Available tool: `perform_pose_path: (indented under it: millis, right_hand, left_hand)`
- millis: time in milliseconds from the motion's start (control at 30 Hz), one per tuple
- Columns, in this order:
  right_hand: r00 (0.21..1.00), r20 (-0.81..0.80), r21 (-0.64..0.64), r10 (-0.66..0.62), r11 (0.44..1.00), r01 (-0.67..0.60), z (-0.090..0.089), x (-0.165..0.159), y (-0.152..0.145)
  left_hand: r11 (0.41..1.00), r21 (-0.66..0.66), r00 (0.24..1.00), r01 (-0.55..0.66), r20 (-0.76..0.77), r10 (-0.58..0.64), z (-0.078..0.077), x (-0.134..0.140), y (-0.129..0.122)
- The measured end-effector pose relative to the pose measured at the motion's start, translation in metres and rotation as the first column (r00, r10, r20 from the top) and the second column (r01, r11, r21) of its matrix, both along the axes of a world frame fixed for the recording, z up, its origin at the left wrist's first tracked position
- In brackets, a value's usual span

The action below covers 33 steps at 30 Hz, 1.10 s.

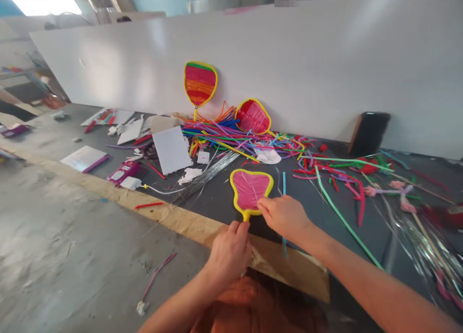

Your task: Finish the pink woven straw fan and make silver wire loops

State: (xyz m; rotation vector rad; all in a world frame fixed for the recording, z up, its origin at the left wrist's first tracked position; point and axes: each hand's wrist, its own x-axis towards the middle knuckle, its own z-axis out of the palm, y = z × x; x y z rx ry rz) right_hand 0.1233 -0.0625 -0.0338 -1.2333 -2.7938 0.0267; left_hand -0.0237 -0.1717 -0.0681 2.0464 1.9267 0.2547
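Observation:
A small pink hand fan [248, 191] with a fuzzy yellow rim is held over the near edge of the dark table. My left hand [231, 248] is closed around its short yellow handle [246, 218]. At the fan's lower right edge, my right hand [284, 217] pinches the rim with thumb and fingers; whether a thin strand is also in that pinch cannot be made out. Fine pale lines cross the pink surface. A blue pipe cleaner [284, 182] lies just beyond my right hand.
Two finished-looking fans, one striped [200, 85] and one red-pink [253, 117], lean against the white board [289, 58]. Pipe cleaners [217, 130] are heaped before them. A phone [369, 133] stands at right, near silver tinsel strands [430, 246]. A white card [171, 150] and purple box [123, 173] lie left.

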Motion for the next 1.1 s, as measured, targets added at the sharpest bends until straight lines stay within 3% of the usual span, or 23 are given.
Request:
perform_pose_path:
  millis: [167,300,400,533,600,733,800,967,1100]
  right_hand:
    - [1.000,0.006,-0.069,0.011,0.998,-0.011,-0.004,-0.025,-0.010]
    - [0.990,-0.120,-0.080,0.075,0.993,-0.085,-0.005,-0.025,-0.014]
    - [0.965,-0.250,-0.023,0.073,0.996,-0.082,-0.004,-0.003,-0.004]
    - [0.911,-0.394,-0.024,-0.121,0.992,0.121,-0.008,0.044,0.004]
    - [0.898,-0.416,-0.068,-0.146,0.989,0.130,-0.014,0.061,-0.005]
    - [0.935,-0.351,-0.125,0.053,0.987,-0.103,-0.027,0.065,-0.037]
    - [0.956,-0.279,-0.115,0.094,0.985,-0.131,-0.032,0.064,-0.046]
    - [0.976,-0.189,-0.032,-0.110,0.994,0.106,-0.037,0.086,-0.024]
    - [0.858,-0.387,-0.234,-0.338,0.936,0.264,-0.034,0.099,0.014]
  left_hand:
    - [0.996,-0.002,0.995,0.094,0.029,-0.094,-0.004,0.014,-0.013]
    - [0.984,0.095,0.984,0.150,0.084,-0.158,0.001,0.001,-0.004]
    - [0.966,0.227,0.980,0.120,0.125,-0.151,0.007,-0.020,0.007]
    - [0.947,0.314,0.989,0.060,0.111,-0.100,0.011,-0.049,0.021]
    - [0.946,0.322,0.990,0.033,0.118,-0.075,0.013,-0.058,0.030]
    - [0.959,0.282,0.986,-0.019,0.165,-0.029,0.018,-0.063,0.060]
    - [0.968,0.250,0.987,-0.011,0.157,-0.029,0.021,-0.062,0.082]
    - [0.983,0.181,0.999,0.019,0.025,-0.023,0.025,-0.057,0.149]
    - [0.997,0.072,0.998,0.028,-0.052,-0.024,0.023,-0.050,0.186]
